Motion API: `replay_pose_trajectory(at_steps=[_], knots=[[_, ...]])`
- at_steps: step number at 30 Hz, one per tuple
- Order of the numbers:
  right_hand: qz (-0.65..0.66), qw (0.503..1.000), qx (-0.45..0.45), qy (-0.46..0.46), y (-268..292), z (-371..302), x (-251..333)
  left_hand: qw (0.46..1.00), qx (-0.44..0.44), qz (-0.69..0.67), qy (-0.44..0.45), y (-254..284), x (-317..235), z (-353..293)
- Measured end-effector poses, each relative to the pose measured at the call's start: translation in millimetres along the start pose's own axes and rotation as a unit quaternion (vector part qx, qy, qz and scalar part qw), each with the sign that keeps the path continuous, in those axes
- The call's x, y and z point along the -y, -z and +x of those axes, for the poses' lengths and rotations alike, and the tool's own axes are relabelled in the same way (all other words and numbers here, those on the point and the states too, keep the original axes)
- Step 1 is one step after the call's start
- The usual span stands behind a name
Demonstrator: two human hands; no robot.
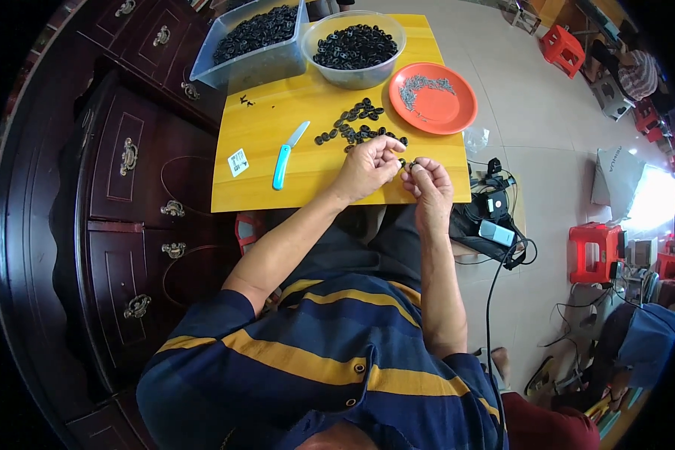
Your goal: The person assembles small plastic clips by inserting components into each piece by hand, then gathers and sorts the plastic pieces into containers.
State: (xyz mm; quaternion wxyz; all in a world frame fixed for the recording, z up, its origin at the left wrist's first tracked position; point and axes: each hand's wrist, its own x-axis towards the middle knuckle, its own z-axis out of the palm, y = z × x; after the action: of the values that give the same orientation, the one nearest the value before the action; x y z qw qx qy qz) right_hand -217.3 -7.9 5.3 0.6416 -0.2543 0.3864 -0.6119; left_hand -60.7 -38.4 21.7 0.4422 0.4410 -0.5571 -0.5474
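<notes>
My left hand (369, 168) and my right hand (430, 186) meet over the near right part of the yellow table (255, 191). Both are closed in a pinch, fingertips close together around a small black oval piece (406, 164). Fingers partly cover it, and any finer part held there is too small to tell. Just beyond the left hand lie several loose black oval pieces (350, 129). An orange-red plate (457, 112) with small grey metal bits (420, 88) stands at the far right of the table.
A clear round tub (356, 77) and a clear rectangular bin (256, 73), both filled with black pieces, stand at the back. A folding knife (285, 161) with a turquoise handle lies open, blade out. Near it is a white label (238, 163). Dark drawers (120, 172) border the left side.
</notes>
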Motion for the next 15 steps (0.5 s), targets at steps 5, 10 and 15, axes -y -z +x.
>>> replay_pose_trajectory(at_steps=[5, 10, 15], knots=[[0.004, 1.0, -0.018, -0.007, -4.0, -3.8, -4.6, 0.996, 0.018, 0.063, -0.06, 0.2, -7.1, -14.3], [0.006, 1.0, -0.013, -0.009, -12.5, -8.1, -2.5, 0.993, 0.011, 0.1, -0.063, 5.8, -14.5, -23.4], [-0.012, 1.0, -0.001, -0.018, -16.1, -10.1, -1.6, 0.991, 0.001, 0.121, -0.062, 17.7, -15.3, -24.7]])
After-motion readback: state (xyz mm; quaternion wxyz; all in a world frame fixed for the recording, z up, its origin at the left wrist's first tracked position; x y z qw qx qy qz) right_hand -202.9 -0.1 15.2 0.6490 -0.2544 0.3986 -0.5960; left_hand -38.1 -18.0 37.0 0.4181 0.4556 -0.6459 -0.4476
